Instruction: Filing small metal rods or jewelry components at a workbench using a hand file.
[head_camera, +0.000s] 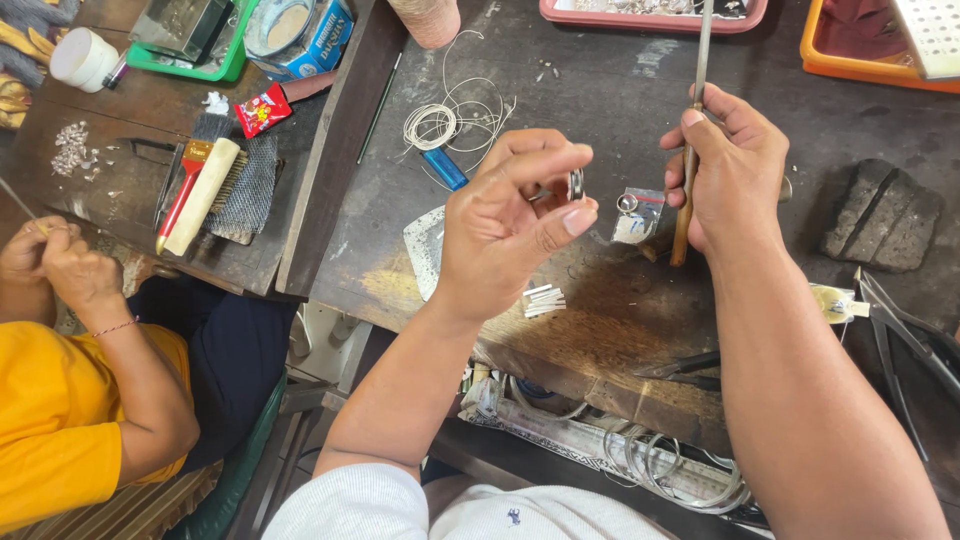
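Taking the small silver metal ring (576, 184) as the landmark, far to its left a co-worker in a yellow shirt bends both hands around a thin wire. Up and left of the ring, on the dark scarred wooden tabletop (620, 110), stand a white round jar (82, 58), a green tray with a metal box (190, 35) and a blue carton with a round white opening (298, 32); below the carton lies a small red sachet (262, 108), and further down a red-handled brush (196, 185) beside a pale wooden-backed brush.

The left hand (510, 215) pinches the ring by its rim between thumb and fingertips, holding it up above the tabletop. The ring looks light, stiff and smooth, likely to slip, so the rim seems the sound place to grip.

Just right of the ring lies a small clear plastic bag (638, 215). Further right, the right hand (730, 170) is closed around a long thin metal file with a wooden handle (690, 150), held upright. Top right sit a pink tray (655, 18) and an orange tray (860, 60).
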